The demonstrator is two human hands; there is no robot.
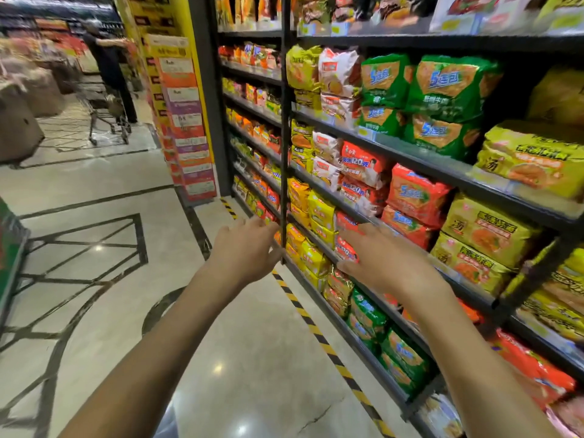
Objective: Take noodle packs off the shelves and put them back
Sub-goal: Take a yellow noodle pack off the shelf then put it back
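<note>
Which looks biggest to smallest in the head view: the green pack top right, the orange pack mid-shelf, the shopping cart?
1. green pack
2. orange pack
3. shopping cart

The cart stands far down the aisle, so its small look comes from distance.

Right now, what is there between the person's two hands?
In the head view, a black vertical shelf post stands between the left hand and right hand, with yellow noodle packs on the shelf beyond. Both hands are open and empty.

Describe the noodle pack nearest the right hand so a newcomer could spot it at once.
Find the black upright post dividing the shelving. Low down, right of it, the right hand reaches toward the shelf. At its fingers sits a red pack with blue print, flanked by yellow packs on its left.
</note>
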